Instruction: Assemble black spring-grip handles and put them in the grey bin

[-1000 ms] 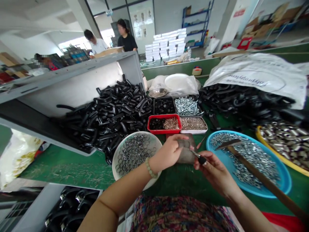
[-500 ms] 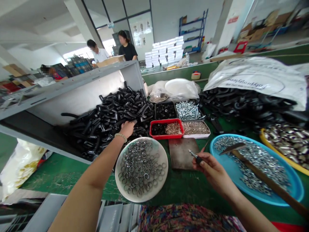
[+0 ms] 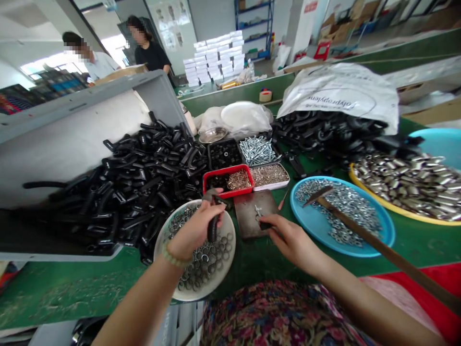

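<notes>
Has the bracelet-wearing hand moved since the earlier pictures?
Yes: the left hand has moved from the black tubing pile to above the white bowl of rings, gripping a black piece.

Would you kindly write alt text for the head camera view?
At a green bench, the left hand grips a curved black rubber tube over a white plate of steel rings, and the right hand holds a small black-handled tool above a dark metal plate. A heap of black tubes lies nearby.

Two co-workers [image 3: 94, 65] [image 3: 153, 55] are standing at the back, white boxes [image 3: 212, 60] are stacking up before blue shelving [image 3: 254, 29], a white sack [image 3: 340, 91] is slumping on the desk [image 3: 425, 250], a yellow tray [image 3: 396, 211] is holding metal sleeves [image 3: 406, 185].
</notes>
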A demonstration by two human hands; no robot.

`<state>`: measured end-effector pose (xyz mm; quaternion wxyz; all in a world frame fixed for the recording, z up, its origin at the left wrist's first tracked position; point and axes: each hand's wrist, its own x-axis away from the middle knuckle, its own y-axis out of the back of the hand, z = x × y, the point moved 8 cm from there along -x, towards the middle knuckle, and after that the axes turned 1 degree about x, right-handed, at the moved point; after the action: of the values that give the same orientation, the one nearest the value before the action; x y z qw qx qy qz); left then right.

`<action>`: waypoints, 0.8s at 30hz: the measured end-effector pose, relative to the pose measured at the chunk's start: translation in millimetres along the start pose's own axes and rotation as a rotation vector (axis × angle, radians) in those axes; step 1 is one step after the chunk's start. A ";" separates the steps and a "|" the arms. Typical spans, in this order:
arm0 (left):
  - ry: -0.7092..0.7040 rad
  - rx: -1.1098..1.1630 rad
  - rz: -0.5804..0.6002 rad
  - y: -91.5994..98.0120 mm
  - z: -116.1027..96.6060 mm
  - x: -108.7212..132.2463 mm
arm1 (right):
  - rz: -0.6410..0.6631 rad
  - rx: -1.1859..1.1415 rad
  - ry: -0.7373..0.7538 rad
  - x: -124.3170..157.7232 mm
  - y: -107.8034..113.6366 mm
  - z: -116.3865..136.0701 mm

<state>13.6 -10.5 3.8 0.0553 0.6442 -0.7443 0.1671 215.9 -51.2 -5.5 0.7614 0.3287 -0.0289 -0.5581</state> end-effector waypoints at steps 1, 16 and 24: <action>0.047 0.085 0.017 -16.8 14.8 4.4 | 0.021 0.088 0.069 0.1 -1.6 8.1; 0.190 0.383 0.518 -64.3 48.3 10.9 | 0.268 -0.568 -0.133 20.4 4.8 16.9; 0.161 0.247 0.517 -66.3 38.9 18.5 | 0.363 -0.178 -0.099 25.4 -5.1 5.0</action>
<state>80.6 -47.9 -15.4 -0.0091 0.4197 -0.8511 0.3154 219.1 -76.5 -12.5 0.8731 0.2217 -0.0755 -0.4275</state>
